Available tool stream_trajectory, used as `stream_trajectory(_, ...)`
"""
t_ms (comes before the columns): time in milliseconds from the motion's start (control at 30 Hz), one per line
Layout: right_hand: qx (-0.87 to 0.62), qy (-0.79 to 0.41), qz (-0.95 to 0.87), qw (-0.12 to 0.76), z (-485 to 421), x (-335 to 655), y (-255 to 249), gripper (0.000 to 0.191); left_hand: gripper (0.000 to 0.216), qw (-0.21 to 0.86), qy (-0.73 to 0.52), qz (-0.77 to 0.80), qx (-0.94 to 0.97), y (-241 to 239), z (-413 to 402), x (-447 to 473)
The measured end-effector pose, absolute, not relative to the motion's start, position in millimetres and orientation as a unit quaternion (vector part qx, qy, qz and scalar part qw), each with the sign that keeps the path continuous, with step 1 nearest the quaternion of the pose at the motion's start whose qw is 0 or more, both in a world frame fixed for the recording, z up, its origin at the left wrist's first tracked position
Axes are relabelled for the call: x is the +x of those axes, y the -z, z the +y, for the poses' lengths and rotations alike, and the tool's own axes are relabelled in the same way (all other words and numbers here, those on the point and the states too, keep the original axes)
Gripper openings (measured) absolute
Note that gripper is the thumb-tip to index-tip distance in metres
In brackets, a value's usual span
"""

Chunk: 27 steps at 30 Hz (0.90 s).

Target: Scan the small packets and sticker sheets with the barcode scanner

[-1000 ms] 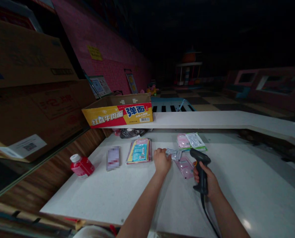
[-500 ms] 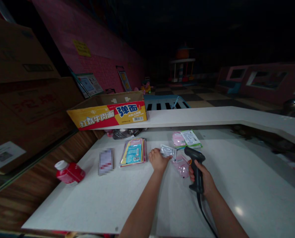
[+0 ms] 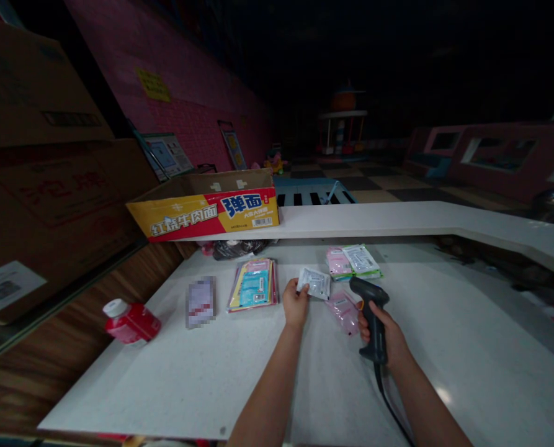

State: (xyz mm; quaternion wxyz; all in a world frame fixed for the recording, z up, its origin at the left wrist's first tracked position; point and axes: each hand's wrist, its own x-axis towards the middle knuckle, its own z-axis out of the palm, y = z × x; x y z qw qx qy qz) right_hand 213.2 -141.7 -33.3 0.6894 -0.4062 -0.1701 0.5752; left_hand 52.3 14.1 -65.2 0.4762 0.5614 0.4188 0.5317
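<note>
My left hand (image 3: pixel 296 302) pinches the left edge of a small white printed packet (image 3: pixel 316 284) just over the white counter (image 3: pixel 202 379). My right hand (image 3: pixel 386 335) is wrapped round the grip of a black barcode scanner (image 3: pixel 374 326), its head pointing up and left, its cable running down toward me. Between the hands lies a pink clear packet (image 3: pixel 344 312). Behind the scanner, a pink packet (image 3: pixel 339 261) and a white and green packet (image 3: pixel 362 260) overlap. Left of my left hand rests a stack of colourful flat packets (image 3: pixel 253 287).
A red bottle with a white cap (image 3: pixel 132 323) lies tilted at the left, near a blurred-out card (image 3: pixel 201 302). An open yellow and red carton (image 3: pixel 206 211) stands on the raised ledge (image 3: pixel 374 218). Large brown cartons (image 3: pixel 62 205) are stacked at far left.
My left hand has closed on the white packet's edge and lifted or turned it so its printed face shows. The scanner stays in my right hand, almost unmoved.
</note>
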Motion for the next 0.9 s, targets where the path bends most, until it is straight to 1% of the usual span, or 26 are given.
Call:
stream_trajectory(133,-0.409,-0.573,-0.198,0.682,-143.2,210.3,31.7,0.040,0.047,0.568,-0.590,0.363,0.444,66.5,14.8,52.1)
stream_trajectory(333,-0.406,-0.588,-0.269,0.646,-147.8,194.4,27.7,0.040,0.057,0.629,-0.614,0.301,0.369,69.7,16.3,54.3)
stream_trajectory(700,-0.444,-0.583,-0.321,0.599,-148.4,185.4,22.1,0.041,0.055,0.634,-0.606,0.301,0.375,67.0,13.4,54.6)
stream_trajectory(900,-0.448,-0.571,-0.293,0.622,-150.0,183.3,20.4,0.040,0.053,0.618,-0.598,0.334,0.386,66.4,12.4,53.3)
